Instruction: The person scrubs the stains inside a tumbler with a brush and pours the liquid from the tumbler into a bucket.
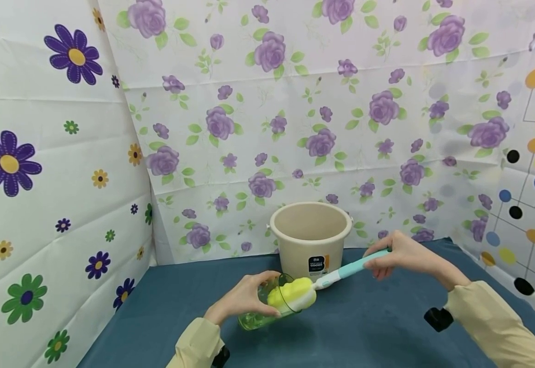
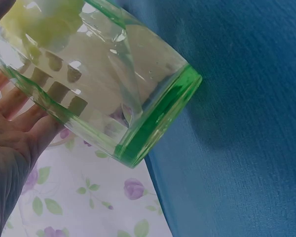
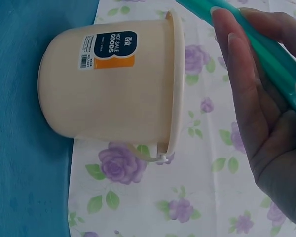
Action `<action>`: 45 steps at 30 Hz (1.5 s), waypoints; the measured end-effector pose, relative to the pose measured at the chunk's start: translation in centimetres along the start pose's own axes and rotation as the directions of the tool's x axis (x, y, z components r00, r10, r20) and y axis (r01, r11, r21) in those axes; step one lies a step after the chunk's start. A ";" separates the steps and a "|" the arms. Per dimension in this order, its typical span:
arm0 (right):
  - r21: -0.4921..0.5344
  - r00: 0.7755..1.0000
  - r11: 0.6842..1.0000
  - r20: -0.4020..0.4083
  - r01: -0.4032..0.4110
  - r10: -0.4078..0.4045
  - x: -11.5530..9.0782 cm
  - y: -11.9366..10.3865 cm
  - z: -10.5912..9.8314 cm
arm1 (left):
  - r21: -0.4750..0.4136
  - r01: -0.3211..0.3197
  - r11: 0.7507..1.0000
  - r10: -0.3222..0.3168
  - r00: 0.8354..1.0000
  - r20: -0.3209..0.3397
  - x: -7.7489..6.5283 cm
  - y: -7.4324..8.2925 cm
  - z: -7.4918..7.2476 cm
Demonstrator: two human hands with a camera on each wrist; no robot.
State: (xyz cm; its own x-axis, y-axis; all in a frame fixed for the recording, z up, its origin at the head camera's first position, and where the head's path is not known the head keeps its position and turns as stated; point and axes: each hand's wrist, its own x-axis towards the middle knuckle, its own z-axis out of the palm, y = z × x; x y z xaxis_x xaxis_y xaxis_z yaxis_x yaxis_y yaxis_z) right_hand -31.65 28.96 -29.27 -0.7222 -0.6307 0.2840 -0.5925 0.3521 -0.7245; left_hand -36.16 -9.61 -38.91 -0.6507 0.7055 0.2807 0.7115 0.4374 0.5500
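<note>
My left hand [image 1: 248,296] grips a clear green-tinted glass [image 1: 254,320], tilted with its mouth toward the right. In the left wrist view the fingers curve behind the glass [image 2: 103,74], whose thick green base points down toward the cloth. My right hand [image 1: 396,255] holds the teal handle [image 1: 364,261] of a sponge bottle brush; in the right wrist view thumb and fingers close around that handle [image 3: 256,42]. The brush's yellow and white sponge head [image 1: 295,294] sits partly inside the glass, its rear end sticking out past the rim.
A beige bucket [image 1: 311,245] with a dark and orange label stands behind the hands, near the back edge of the blue-covered table [image 1: 157,317]. Flower-patterned sheets [image 1: 230,168] hang behind and at the left; a dotted sheet [image 1: 520,204] hangs at the right.
</note>
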 end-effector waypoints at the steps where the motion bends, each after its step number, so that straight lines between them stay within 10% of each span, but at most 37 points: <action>1: 0.004 1.000 1.000 -0.005 0.000 0.000 0.0 -0.1 0.0 | 0.000 -0.003 1.000 0.003 1.000 -0.001 0.0 0.0 0.0; 45: 0.058 1.000 0.998 -0.027 -0.004 0.006 0.1 1.2 1.1 | -0.006 -0.019 1.000 0.019 1.000 -0.010 -0.1 0.1 0.1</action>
State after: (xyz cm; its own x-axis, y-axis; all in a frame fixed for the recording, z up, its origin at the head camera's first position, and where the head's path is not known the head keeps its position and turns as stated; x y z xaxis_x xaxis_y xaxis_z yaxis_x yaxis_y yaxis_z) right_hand -32.06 28.54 -30.78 -0.7350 -0.6098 0.2966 -0.5678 0.3144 -0.7607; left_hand -36.02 -9.59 -38.93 -0.6394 0.7085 0.2987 0.7223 0.4202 0.5492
